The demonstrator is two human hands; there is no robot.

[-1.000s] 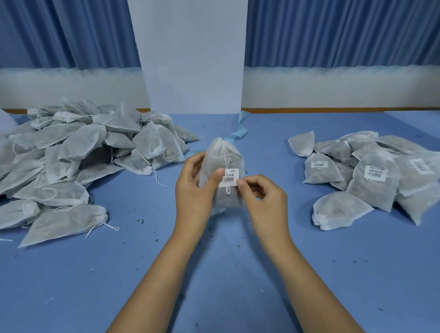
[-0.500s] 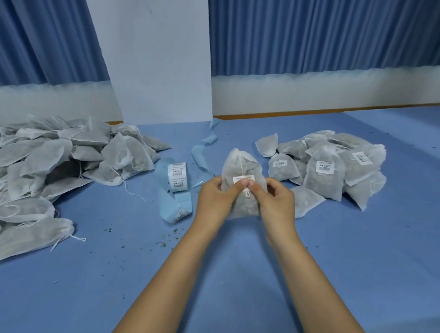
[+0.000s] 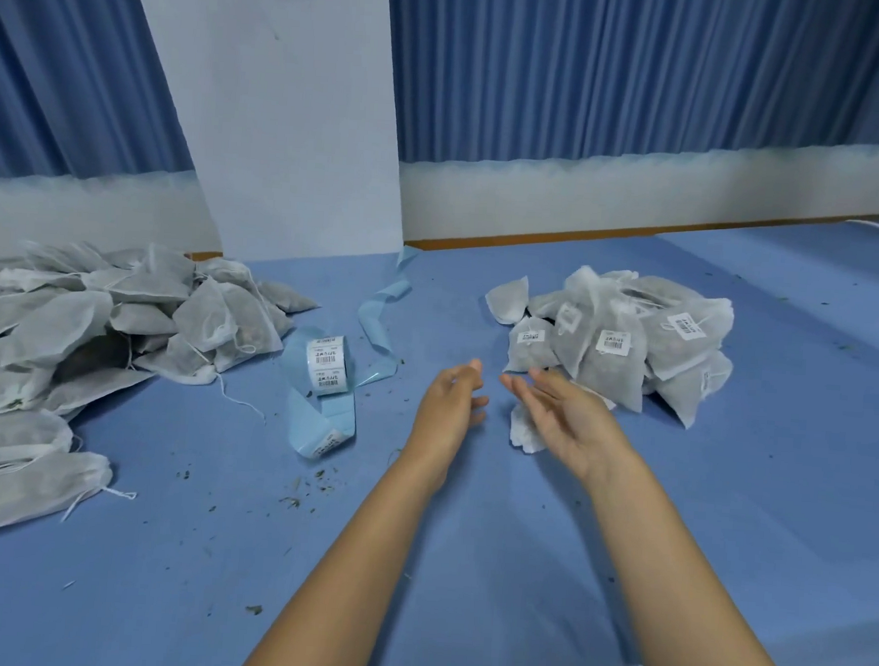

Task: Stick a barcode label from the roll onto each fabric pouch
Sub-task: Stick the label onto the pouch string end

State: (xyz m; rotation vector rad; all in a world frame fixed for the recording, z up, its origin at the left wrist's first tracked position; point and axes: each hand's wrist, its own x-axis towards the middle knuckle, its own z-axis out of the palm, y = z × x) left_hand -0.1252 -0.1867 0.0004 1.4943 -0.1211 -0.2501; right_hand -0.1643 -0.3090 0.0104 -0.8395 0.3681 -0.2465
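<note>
Both hands hover empty above the blue table (image 3: 466, 540). My left hand (image 3: 448, 410) has relaxed fingers pointing toward the far side. My right hand (image 3: 561, 417) is open, palm turned left, just in front of the right pile of labelled pouches (image 3: 627, 339). One pouch (image 3: 611, 353) with a white barcode label stands at the front of that pile. The label roll (image 3: 326, 364) stands left of my left hand, with its blue backing strip (image 3: 376, 318) trailing away. A large pile of unlabelled white pouches (image 3: 66, 341) lies on the left.
A white pillar (image 3: 275, 117) and blue curtains stand behind the table. Small dark crumbs (image 3: 293, 499) are scattered on the cloth in front of the roll. A loose white pouch (image 3: 524, 433) lies partly under my right hand.
Both hands held a pouch and pressed a label onto it; now they have let go, and the pouch has gone to the right pile. The view has shifted right.
</note>
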